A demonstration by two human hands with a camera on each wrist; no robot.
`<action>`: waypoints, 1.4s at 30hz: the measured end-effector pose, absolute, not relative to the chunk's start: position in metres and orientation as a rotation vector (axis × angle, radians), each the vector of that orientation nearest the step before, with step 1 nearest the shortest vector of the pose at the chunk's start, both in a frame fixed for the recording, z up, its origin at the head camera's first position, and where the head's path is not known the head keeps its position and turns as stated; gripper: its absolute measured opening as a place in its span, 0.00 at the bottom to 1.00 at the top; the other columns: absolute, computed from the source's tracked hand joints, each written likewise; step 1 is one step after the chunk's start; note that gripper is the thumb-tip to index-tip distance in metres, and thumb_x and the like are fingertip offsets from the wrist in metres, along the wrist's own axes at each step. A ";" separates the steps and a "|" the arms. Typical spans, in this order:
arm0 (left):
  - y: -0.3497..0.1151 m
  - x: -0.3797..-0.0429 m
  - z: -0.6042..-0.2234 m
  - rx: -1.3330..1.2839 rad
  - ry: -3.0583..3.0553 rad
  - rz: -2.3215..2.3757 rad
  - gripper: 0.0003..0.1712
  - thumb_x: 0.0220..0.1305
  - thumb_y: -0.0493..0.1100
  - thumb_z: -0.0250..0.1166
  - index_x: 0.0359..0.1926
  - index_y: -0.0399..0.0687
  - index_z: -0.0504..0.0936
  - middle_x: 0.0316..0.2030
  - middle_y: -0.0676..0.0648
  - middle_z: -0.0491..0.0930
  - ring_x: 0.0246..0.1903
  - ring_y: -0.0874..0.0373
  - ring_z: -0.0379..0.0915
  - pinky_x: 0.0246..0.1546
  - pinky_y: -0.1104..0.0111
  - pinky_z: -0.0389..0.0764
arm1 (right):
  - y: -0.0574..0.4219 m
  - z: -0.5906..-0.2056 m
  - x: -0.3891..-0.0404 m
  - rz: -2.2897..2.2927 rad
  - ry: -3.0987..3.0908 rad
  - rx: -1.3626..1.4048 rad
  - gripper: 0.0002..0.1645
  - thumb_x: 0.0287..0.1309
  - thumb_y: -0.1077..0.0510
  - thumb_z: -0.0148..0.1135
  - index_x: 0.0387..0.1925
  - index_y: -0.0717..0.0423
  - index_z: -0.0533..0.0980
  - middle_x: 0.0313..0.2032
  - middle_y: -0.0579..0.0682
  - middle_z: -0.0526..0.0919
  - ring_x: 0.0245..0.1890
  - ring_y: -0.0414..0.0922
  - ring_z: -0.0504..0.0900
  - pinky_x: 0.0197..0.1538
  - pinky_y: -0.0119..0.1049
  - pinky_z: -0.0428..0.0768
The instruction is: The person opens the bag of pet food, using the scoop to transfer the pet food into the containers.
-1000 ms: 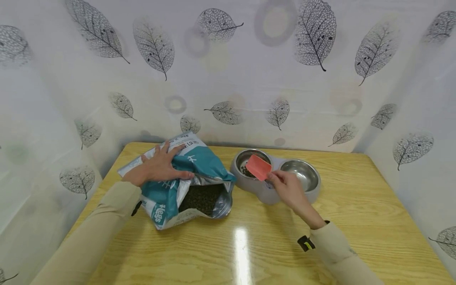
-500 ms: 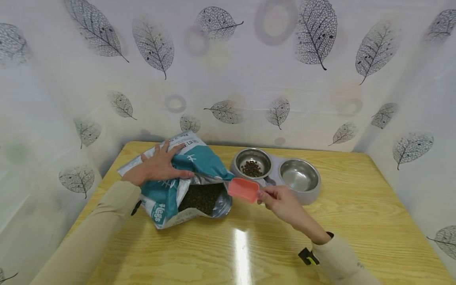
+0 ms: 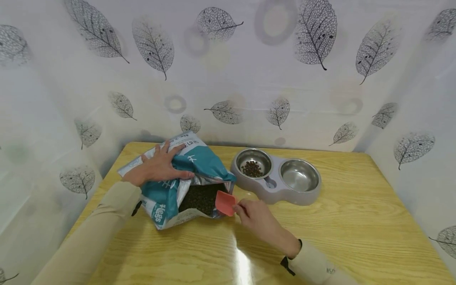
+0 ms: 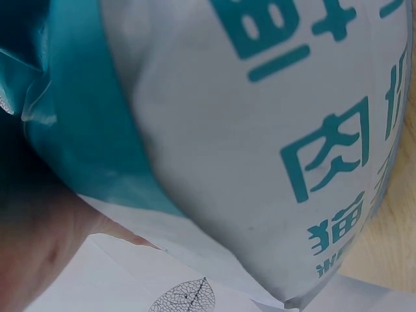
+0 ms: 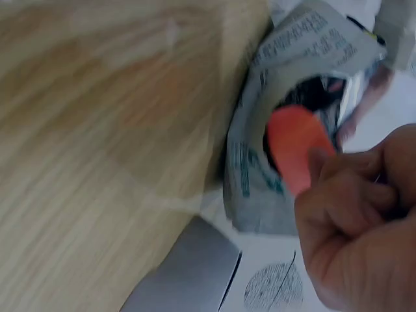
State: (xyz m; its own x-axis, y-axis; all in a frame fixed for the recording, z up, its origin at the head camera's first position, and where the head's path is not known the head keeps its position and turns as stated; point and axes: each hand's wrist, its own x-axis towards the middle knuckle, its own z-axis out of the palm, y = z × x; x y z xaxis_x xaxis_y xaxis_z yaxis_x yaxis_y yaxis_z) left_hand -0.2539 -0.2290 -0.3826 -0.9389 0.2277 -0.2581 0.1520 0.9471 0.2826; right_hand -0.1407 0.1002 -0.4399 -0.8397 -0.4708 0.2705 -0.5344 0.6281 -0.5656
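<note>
With our right hand (image 3: 261, 223) we are pinching the red scoop (image 3: 224, 204) at the mouth of the food bag (image 3: 203, 162); our left hand (image 3: 156, 166), fingers spread, is resting on the bag. The double bowl (image 3: 285, 196) is standing right of the bag. Snagging the bag's lip, we could be spilling its kibble (image 3: 198, 198) onto the counter (image 3: 320, 245) before it.
</note>
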 end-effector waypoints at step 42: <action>-0.229 -0.253 -0.382 0.284 2.812 0.394 0.68 0.52 0.84 0.60 0.84 0.63 0.41 0.81 0.30 0.29 0.77 0.21 0.24 0.59 0.14 0.34 | 0.074 -0.436 -0.137 1.619 -2.937 0.454 0.23 0.77 0.53 0.53 0.30 0.60 0.86 0.16 0.45 0.74 0.14 0.36 0.62 0.20 0.29 0.61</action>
State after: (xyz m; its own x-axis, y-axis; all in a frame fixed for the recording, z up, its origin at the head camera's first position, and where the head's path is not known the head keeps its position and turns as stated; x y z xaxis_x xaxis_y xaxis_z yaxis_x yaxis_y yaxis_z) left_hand -0.2533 -0.2285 -0.3824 -0.9394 0.2313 -0.2530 0.1528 0.9432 0.2951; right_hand -0.1366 0.0742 -0.4359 -0.9352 -0.3445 -0.0825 -0.1142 0.5136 -0.8504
